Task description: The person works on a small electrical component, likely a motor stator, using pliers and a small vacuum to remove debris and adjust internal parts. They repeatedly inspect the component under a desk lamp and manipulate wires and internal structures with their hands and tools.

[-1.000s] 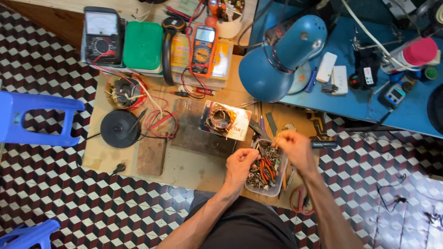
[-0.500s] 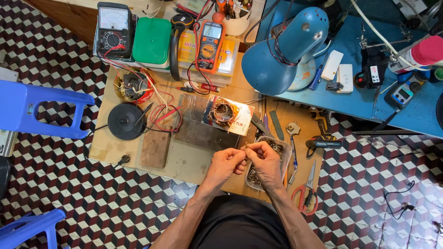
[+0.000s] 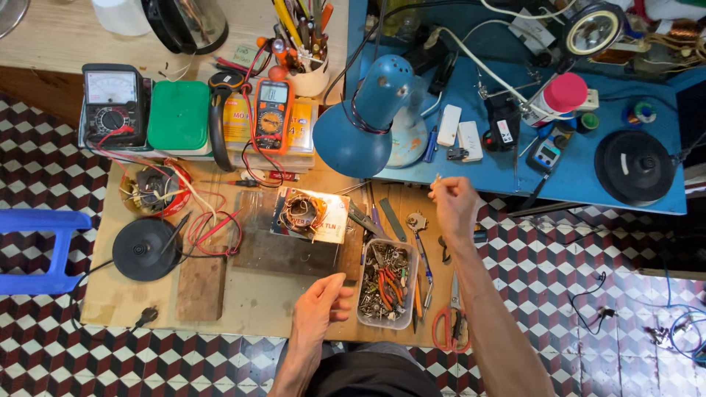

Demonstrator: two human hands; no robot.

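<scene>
Blue lamp (image 3: pixel 365 121) sits just left of right hand (image 3: pixel 456 206); parts tray (image 3: pixel 387 283) below it, scissors (image 3: pixel 450 323) beside the tray. Right hand pinches a tiny pale part (image 3: pixel 437 179), too small to identify, raised near the lamp base. Left hand (image 3: pixel 321 305) is loosely open, empty, just left of the tray.

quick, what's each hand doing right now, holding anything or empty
Left hand: open and empty, resting low on the workbench.
Right hand: raised, fingers pinched on a small pale part, too small to identify.
</scene>
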